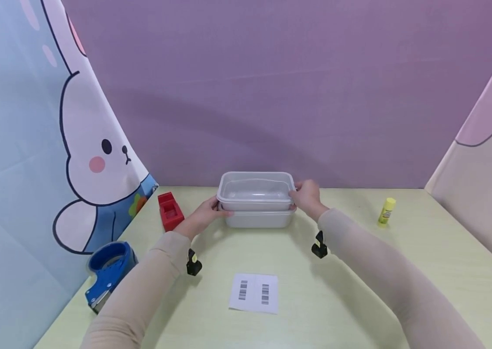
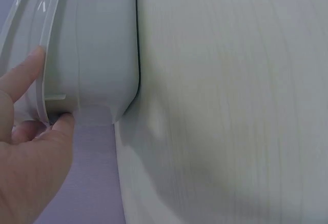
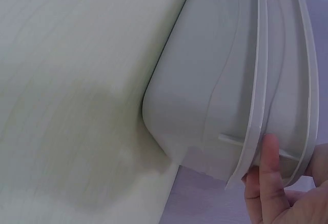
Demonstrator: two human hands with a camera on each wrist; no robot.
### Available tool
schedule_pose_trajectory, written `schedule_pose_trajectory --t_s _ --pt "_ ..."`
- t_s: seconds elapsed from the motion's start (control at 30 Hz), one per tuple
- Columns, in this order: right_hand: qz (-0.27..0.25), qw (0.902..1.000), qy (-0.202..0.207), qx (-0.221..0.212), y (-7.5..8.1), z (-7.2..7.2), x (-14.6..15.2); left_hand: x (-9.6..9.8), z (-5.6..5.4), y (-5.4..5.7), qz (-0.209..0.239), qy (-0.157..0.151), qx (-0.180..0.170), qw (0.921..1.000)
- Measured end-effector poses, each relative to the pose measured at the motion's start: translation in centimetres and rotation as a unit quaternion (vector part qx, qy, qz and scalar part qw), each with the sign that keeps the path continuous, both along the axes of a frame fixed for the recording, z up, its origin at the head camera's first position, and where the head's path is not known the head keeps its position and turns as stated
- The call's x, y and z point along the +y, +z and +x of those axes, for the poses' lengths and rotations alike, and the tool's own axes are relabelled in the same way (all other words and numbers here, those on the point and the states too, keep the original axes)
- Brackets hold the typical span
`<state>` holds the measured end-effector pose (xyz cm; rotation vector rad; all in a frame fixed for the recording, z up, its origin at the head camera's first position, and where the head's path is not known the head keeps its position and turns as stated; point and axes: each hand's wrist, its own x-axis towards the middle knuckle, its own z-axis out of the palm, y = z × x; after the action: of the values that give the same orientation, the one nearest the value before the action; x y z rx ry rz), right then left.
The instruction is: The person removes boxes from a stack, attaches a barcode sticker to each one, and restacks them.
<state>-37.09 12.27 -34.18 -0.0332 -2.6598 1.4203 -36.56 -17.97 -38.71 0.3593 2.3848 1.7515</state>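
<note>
Two whitish plastic food containers stand stacked at the back of the table, one set partly inside the other. My left hand (image 1: pixel 204 215) grips the left end of the lower container (image 1: pixel 259 220); in the left wrist view its thumb and fingers (image 2: pixel 64 124) sit around that rim. At the other end, my right hand (image 1: pixel 308 196) holds the rim of the upper container (image 1: pixel 254 206), and a fingertip (image 3: pixel 269 144) reaches between the two rims in the right wrist view. The upper container is open-topped, with nothing visible inside.
A white sheet with two barcodes (image 1: pixel 253 293) lies in front. To the left are a red plastic holder (image 1: pixel 170 212) and a blue tape dispenser (image 1: pixel 112 271). A yellow glue stick (image 1: pixel 386 212) stands at right. Fabric backdrops border the table (image 1: pixel 346 310).
</note>
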Motion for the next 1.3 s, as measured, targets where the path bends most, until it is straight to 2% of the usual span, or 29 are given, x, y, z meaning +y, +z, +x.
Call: schedule_pose_trajectory --t_s 0.17,0.37,0.53,0.73,1.0,1.3 --pt "-0.002 1.0000 0.003 0.005 0.8 0.0 0.0 0.0 -0.1 0.1 -0.005 0.005 -0.010 0.9999" --pt "-0.039 0.9991 0.009 0.014 3.1 -0.1 0.9 -0.3 -0.2 0.3 -0.021 0.005 -0.017 0.9996" --pt "-0.060 0.9978 -0.012 0.027 5.2 0.0 2.2 -0.4 -0.2 0.7 -0.029 0.005 -0.021 0.9993" --pt "-0.046 0.9974 -0.041 0.037 7.2 1.0 4.2 -0.5 0.1 1.0 -0.031 0.000 -0.020 0.9993" --pt "-0.029 0.9979 -0.030 0.049 7.3 1.6 7.8 -0.6 0.2 1.0 -0.035 -0.003 -0.021 0.9992" --pt "-0.017 0.9979 -0.049 0.039 6.7 1.6 10.8 -0.9 0.1 0.9 -0.033 -0.006 -0.023 0.9992"
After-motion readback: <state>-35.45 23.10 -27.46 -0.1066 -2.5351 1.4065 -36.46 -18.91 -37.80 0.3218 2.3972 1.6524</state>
